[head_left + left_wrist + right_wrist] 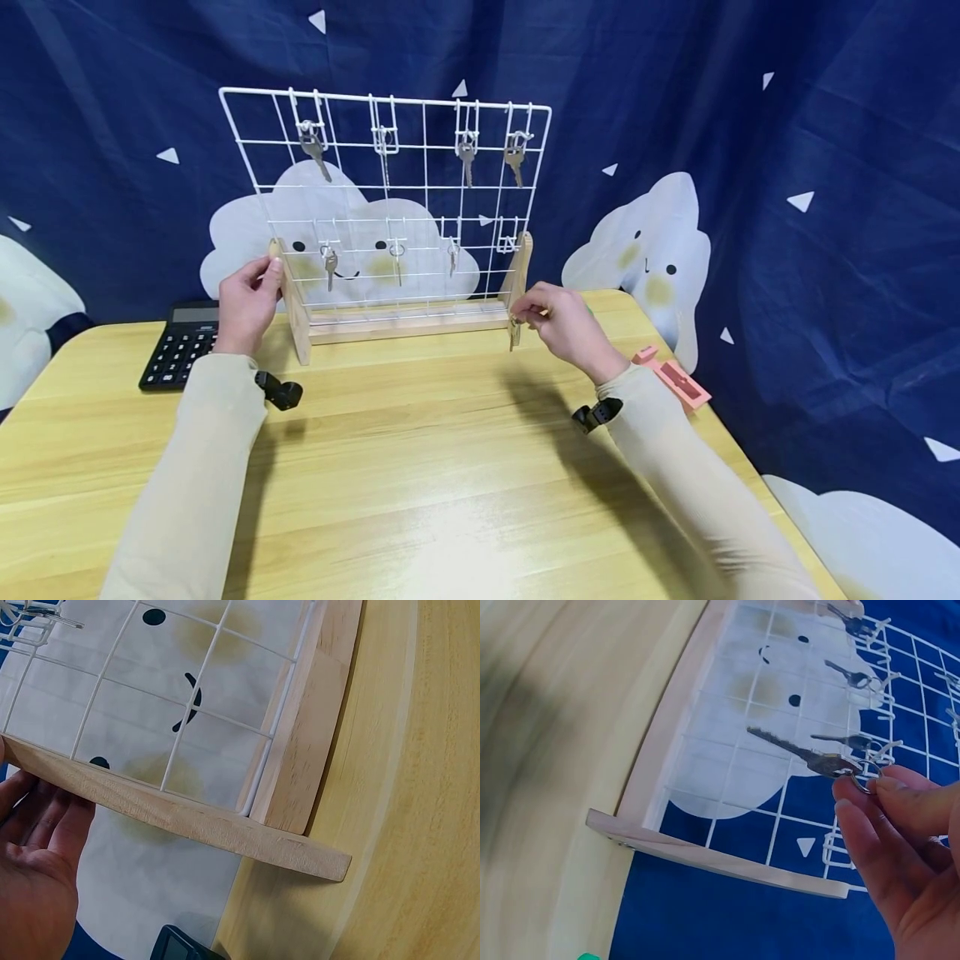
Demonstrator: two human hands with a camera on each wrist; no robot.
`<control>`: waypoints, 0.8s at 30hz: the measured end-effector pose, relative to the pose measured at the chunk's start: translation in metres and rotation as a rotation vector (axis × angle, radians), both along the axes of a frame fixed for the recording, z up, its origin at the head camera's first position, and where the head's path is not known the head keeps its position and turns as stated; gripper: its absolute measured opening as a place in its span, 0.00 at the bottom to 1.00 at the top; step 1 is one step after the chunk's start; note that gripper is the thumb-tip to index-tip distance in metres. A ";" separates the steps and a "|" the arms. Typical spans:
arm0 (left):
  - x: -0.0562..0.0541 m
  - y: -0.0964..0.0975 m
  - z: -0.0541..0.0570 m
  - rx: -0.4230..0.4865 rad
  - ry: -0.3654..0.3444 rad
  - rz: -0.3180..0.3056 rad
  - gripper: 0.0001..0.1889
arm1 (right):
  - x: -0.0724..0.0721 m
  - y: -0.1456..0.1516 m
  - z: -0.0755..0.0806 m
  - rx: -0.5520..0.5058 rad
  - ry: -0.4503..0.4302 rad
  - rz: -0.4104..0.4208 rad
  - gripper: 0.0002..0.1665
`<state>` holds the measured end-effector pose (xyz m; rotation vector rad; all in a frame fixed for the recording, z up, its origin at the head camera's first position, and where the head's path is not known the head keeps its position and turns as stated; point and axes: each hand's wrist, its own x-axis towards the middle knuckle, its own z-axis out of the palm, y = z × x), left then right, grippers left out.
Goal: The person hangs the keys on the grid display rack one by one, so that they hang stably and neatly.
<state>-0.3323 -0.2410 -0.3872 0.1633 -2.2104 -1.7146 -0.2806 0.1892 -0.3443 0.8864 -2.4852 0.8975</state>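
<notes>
A white wire grid rack [425, 187] stands upright in a wooden base, with several keys hanging from its hooks in two rows. My left hand [247, 304] grips the upper end of the left wooden post [172, 817], its fingers against the outer side. At the rack's lower right, my right hand [566, 325] pinches a metal ring between thumb and finger. From that ring hangs a silver key [825, 763], its toothed blade pointing away from the fingers. Above this hand, a white hook [507, 243] sits at the right end of the lower row.
A black calculator [180, 350] lies left of the rack, partly behind the left arm. Beyond the right wrist is a pink plastic holder [678, 383] near the table's right edge. A dark blue curtain [480, 50] with clouds hangs behind the wooden table [360, 467].
</notes>
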 end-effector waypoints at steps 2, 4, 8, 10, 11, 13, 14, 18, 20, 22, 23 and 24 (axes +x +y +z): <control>0.000 0.000 0.000 -0.005 -0.001 0.003 0.30 | -0.002 -0.001 0.002 -0.011 0.007 -0.001 0.12; 0.001 0.000 0.001 -0.006 0.000 0.007 0.30 | -0.004 -0.001 0.005 -0.014 0.022 -0.015 0.11; 0.002 0.000 0.001 0.004 -0.005 0.012 0.30 | -0.008 -0.002 0.011 -0.026 0.040 -0.047 0.11; 0.002 0.000 0.001 0.007 -0.007 0.014 0.30 | -0.010 -0.003 0.014 -0.031 0.050 -0.066 0.11; 0.002 0.000 0.001 0.004 -0.009 0.016 0.30 | -0.012 -0.003 0.016 -0.035 0.055 -0.073 0.10; 0.002 0.000 0.001 0.003 -0.008 0.021 0.29 | -0.014 -0.003 0.019 -0.047 0.063 -0.088 0.09; 0.001 0.000 0.001 -0.004 -0.007 0.022 0.30 | -0.016 -0.003 0.020 -0.053 0.069 -0.096 0.08; 0.001 0.001 0.001 -0.004 0.001 0.034 0.29 | -0.021 -0.004 0.027 -0.094 0.057 -0.113 0.05; 0.001 0.001 0.001 -0.003 0.004 0.038 0.29 | -0.022 -0.004 0.030 -0.112 0.049 -0.124 0.05; 0.001 0.001 0.001 -0.008 0.003 0.040 0.29 | -0.025 -0.005 0.033 -0.130 0.041 -0.135 0.06; 0.001 0.001 0.001 -0.006 0.003 0.040 0.29 | -0.026 -0.005 0.034 -0.139 0.041 -0.141 0.06; 0.002 0.001 0.001 -0.005 0.006 0.040 0.29 | -0.028 -0.005 0.036 -0.148 0.040 -0.147 0.06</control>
